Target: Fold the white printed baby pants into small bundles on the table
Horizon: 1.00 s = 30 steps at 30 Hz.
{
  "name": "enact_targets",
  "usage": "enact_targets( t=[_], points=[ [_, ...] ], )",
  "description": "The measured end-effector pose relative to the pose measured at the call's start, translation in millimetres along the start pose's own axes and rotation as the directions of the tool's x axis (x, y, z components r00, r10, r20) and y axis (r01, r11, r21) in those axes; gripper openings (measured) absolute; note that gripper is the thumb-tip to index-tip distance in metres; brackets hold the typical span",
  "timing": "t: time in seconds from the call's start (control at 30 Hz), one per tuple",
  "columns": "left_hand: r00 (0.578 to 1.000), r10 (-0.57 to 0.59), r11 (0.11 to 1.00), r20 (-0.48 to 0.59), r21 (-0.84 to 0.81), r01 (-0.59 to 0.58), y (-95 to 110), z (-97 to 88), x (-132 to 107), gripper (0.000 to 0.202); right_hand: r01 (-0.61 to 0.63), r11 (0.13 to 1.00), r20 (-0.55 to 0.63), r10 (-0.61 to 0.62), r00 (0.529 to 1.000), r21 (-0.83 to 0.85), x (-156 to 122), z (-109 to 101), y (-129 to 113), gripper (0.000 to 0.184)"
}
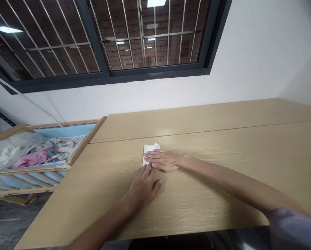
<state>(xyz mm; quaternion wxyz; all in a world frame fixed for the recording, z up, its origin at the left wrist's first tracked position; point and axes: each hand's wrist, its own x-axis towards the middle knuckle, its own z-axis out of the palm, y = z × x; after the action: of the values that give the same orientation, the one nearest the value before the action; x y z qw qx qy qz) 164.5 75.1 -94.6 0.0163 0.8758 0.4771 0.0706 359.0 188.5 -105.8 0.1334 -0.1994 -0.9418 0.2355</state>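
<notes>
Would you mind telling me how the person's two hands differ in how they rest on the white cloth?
The right hand lies flat across the white cloth, fingers pointing left; the left hand rests mostly on the table, only its fingertips reaching the cloth's near edge. The right forearm comes in from the right, the left from below. Both are palm down.

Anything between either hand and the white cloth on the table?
Nothing visible. The right hand lies flat on the cloth, and the fingertips of the left hand touch its near edge.
</notes>
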Motion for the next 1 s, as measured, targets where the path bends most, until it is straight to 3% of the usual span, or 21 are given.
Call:
enact_targets(
  t=[0.43, 0.57, 0.67, 0.8, 1.0],
  points=[
    [0.998, -0.023, 0.999, -0.065, -0.034, 0.020, -2.1, 8.5, 1.0, 0.049, -0.119, 0.993, -0.085, 0.119, 0.989, 0.013, 6.6, -12.1, 37.8, 0.054],
    [0.998, -0.056, 0.987, -0.034, -0.151, 0.050, -11.7, -11.4, 9.1, 0.044, -0.167, 0.984, -0.101, 0.172, 0.980, 0.060, 6.8, -12.1, 38.5, 0.056],
    [0.984, -0.181, 0.951, -0.004, -0.257, 0.174, -26.9, -38.1, 21.2, 0.044, -0.275, 0.953, -0.177, 0.294, 0.939, 0.125, 4.8, -18.7, 37.4, 0.061],
    [0.931, -0.357, 0.928, 0.079, -0.089, 0.363, -46.8, -57.1, 43.2, 0.048, -0.327, 0.937, -0.310, 0.349, 0.884, 0.122, 2.3, -23.7, 36.0, 0.054],
    [0.882, -0.437, 0.898, 0.178, 0.025, 0.440, -64.9, -29.7, 79.6, 0.058, -0.373, 0.911, -0.393, 0.413, 0.822, 0.178, 4.4, -9.5, 39.0, 0.036]
  ],
)
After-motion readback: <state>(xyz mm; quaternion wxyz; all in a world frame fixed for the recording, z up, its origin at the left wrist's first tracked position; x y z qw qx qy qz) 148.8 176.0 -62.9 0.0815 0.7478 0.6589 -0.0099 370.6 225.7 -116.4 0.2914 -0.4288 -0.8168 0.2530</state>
